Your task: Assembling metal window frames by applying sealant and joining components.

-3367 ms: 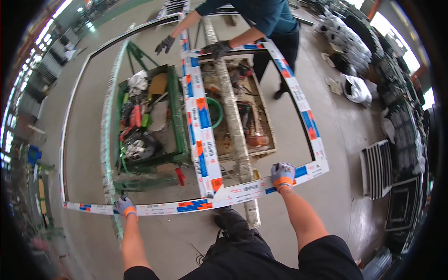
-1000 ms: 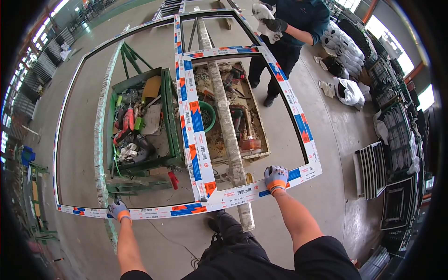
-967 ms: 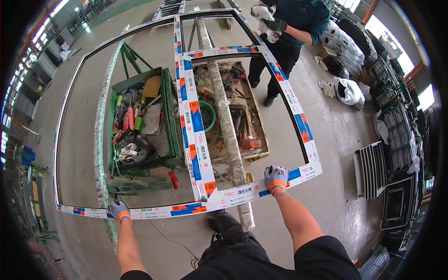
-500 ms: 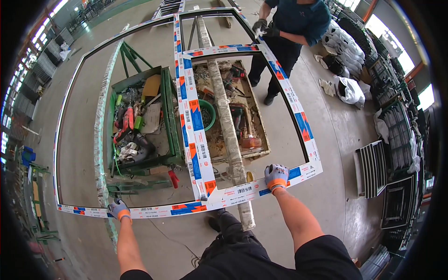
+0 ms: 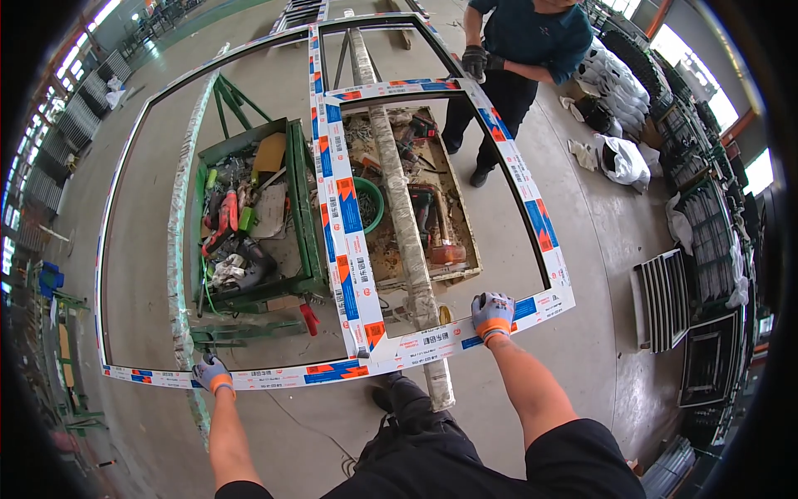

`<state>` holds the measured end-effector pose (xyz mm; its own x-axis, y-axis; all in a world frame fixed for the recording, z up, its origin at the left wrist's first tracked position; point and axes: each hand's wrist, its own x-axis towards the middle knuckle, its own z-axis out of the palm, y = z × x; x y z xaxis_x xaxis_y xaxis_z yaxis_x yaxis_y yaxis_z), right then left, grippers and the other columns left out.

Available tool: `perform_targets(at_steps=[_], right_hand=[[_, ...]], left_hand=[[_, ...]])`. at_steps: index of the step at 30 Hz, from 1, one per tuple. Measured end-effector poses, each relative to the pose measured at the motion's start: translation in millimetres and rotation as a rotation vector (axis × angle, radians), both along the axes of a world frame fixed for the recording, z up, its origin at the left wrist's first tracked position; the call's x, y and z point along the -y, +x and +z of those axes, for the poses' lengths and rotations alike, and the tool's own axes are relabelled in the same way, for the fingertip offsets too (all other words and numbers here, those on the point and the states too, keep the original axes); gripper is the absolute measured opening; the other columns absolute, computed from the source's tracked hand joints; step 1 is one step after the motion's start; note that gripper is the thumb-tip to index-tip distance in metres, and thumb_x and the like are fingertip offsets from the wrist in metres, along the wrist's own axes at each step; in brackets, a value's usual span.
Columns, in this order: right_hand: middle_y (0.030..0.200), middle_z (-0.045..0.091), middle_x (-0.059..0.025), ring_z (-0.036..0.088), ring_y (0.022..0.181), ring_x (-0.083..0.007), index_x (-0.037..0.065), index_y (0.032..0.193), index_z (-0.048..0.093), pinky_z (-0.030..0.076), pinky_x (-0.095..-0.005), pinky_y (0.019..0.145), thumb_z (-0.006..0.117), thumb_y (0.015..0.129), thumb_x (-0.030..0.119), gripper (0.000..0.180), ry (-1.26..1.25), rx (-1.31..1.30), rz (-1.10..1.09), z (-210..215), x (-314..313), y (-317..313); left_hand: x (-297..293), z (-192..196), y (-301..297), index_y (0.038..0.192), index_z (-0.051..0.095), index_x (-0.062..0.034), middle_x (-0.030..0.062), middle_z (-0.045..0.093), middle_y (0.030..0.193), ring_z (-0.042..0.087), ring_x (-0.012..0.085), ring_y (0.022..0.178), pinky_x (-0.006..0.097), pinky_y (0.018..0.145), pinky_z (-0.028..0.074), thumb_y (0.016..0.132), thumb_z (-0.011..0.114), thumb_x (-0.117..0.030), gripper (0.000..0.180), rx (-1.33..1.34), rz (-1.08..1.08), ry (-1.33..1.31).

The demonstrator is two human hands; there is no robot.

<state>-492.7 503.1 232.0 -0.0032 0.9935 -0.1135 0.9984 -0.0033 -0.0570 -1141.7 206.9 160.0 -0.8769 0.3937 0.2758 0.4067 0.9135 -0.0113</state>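
Note:
A large window frame (image 5: 353,287), covered in white, blue and orange protective film, lies flat across two long support bars. My left hand (image 5: 211,372), in a grey glove with an orange cuff, is closed around the frame's near edge, beside the left bar (image 5: 178,249). Farther right, my right hand (image 5: 494,313), gloved alike, grips the same near edge to the right of the middle bar (image 5: 402,208). Some fingers of both hands are hidden under the frame. Through its openings show a green tool bin (image 5: 309,224) and a wooden tray (image 5: 464,212) with power tools.
A co-worker (image 5: 532,46) in dark gloves stands at the frame's far right side. A green bucket (image 5: 381,206) sits in the tray. White-wrapped bundles (image 5: 611,91) and racks line the right side. A cable (image 5: 312,426) trails on the floor near my feet.
The co-worker's gloved hands have come together and shifted slightly; the pale thing they held no longer shows. My hands and the window frame have stayed put.

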Motion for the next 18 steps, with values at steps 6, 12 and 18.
perform_targets(at_steps=[6, 12, 18], right_hand=[[0.088, 0.07, -0.011, 0.063, 0.092, -0.0297, 0.011, 0.081, 0.07, 0.042, -0.0419, 0.087, 0.05, 0.091, 0.035, 0.032, 0.006, -0.007, 0.004, 1, 0, -1], [0.088, 0.07, -0.0109, 0.063, 0.091, -0.0299, 0.011, 0.081, 0.07, 0.042, -0.0419, 0.087, 0.051, 0.091, 0.035, 0.032, 0.008, -0.009, 0.0, 1, 0, -1], [0.088, 0.07, -0.0107, 0.063, 0.091, -0.0299, 0.012, 0.079, 0.07, 0.042, -0.042, 0.086, 0.052, 0.09, 0.034, 0.031, 0.023, -0.011, 0.0, 0, 1, 0]], left_hand=[[3, -4, -5, 0.092, 0.07, -0.0102, 0.0144, 0.068, 0.094, 0.061, 0.0331, 0.098, 0.044, 0.092, 0.044, 0.083, 0.063, -0.033, 0.025, -0.013, 0.009, -0.005], [1, 0, -2, 0.09, 0.07, -0.01, 0.0143, 0.068, 0.093, 0.061, 0.0335, 0.096, 0.044, 0.091, 0.044, 0.082, 0.063, -0.031, 0.023, -0.014, -0.004, -0.015], [-1, 2, 4, 0.087, 0.069, -0.0069, 0.0167, 0.067, 0.091, 0.06, 0.0356, 0.093, 0.045, 0.089, 0.045, 0.082, 0.064, -0.029, 0.023, -0.045, -0.049, 0.032]])
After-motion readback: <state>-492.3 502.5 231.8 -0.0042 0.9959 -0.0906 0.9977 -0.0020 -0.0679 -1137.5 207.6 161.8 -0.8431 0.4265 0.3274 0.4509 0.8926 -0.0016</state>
